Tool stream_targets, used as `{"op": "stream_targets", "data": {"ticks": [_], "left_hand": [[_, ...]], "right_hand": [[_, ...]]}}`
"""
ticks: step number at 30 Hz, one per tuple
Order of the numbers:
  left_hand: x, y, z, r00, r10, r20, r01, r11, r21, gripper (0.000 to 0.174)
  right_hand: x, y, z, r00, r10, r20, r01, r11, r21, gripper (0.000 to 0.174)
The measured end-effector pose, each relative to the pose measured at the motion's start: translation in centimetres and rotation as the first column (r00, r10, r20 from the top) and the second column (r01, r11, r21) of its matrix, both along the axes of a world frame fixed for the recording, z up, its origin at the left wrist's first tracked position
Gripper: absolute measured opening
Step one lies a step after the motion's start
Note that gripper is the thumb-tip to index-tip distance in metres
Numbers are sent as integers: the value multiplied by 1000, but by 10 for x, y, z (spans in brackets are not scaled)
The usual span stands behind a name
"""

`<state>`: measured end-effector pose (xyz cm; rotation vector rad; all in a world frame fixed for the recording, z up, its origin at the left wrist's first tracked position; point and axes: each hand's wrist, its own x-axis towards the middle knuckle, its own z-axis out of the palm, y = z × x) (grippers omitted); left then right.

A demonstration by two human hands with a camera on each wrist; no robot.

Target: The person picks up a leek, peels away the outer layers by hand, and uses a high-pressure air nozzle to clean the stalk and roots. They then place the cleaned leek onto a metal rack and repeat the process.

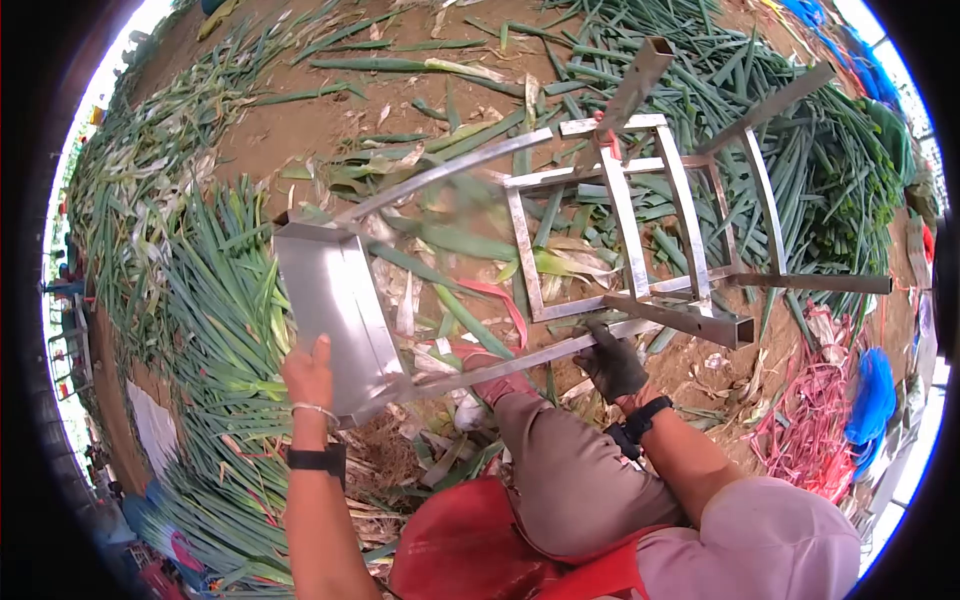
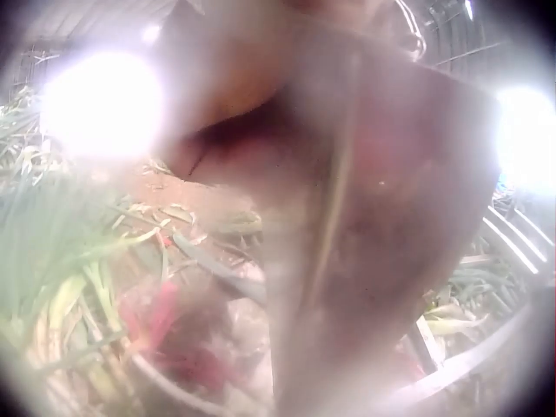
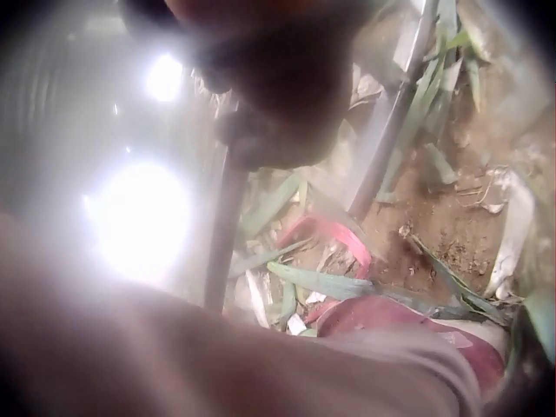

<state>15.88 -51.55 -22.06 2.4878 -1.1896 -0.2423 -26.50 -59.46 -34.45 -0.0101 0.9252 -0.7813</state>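
A welded metal frame (image 1: 625, 235) of square tubes and bars, with a shiny bent sheet-metal panel (image 1: 335, 290) at its left end, stretches across the head view. My bare left hand (image 1: 308, 375) grips the panel's near left edge, thumb on its upper face. My right hand (image 1: 612, 362), in a dark glove, holds the long near bar (image 1: 530, 358) toward the right. In the left wrist view a blurred metal surface (image 2: 391, 200) fills the middle. The right wrist view shows the dark right hand (image 3: 278, 122) at a bar (image 3: 226, 226), its fingertips in shadow.
Long green onions (image 1: 215, 300) lie heaped at left, with another pile (image 1: 830, 190) at far right. Loose leaves litter the brown soil (image 1: 290, 140). Red strings (image 1: 810, 430) and a blue bundle (image 1: 868, 395) lie at right. A red shoe (image 1: 500, 383) is below the frame.
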Motion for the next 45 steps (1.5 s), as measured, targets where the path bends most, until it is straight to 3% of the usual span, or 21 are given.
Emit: {"op": "stream_targets", "data": {"ticks": [5,7,11,17,21,27,29,33,36,38,39,41,42,43,45], "left_hand": [[2,0,-12,1000,16,8,-16,996,92,43],[2,-4,-14,1000,-10,-13,10,1000,-28,43],[-7,-19,-7,996,-76,-49,74,996,-52,45],[-30,-66,-1,980,-162,117,142,977,157,53],[-59,-95,7,962,-236,137,226,970,88,50],[-91,-99,20,944,-310,117,289,943,166,41],[-103,-99,16,952,-286,112,281,958,65,38],[-117,-108,18,966,-245,84,243,969,32,38],[-125,-117,13,929,-353,111,338,932,130,38],[-123,-117,16,966,-256,47,247,958,147,38],[-127,-117,17,962,-267,49,258,955,147,38],[-133,-115,22,968,-249,-22,249,968,5,39],[-134,-116,23,967,-253,-15,253,967,6,39],[-136,-117,23,971,-236,26,235,971,44,40],[-137,-119,23,972,-224,75,217,972,87,40]], "right_hand": [[1,0,8,1000,-1,-17,1,999,-37,21],[2,0,8,999,-4,-48,3,999,-38,21],[-4,3,6,999,-35,-10,35,998,-56,21],[-14,7,0,999,-20,46,22,999,-49,18],[-14,2,6,999,-34,-26,32,998,-54,17],[-21,4,-5,999,42,-5,-42,997,-64,20],[-25,5,-9,999,42,11,-41,997,-64,21],[-28,3,-4,999,44,21,-43,999,-29,24],[-36,4,-8,998,35,57,-32,998,-53,24],[-43,5,-18,996,33,86,-26,996,-82,25],[-48,6,-24,977,145,-155,-191,918,-346,27],[-56,8,-25,899,173,-402,-383,755,-531,29],[-56,0,-2,970,150,-192,-202,937,-286,30],[-56,-5,11,999,51,7,-52,998,28,32],[-57,-4,5,998,59,2,-59,997,-54,33]]}}
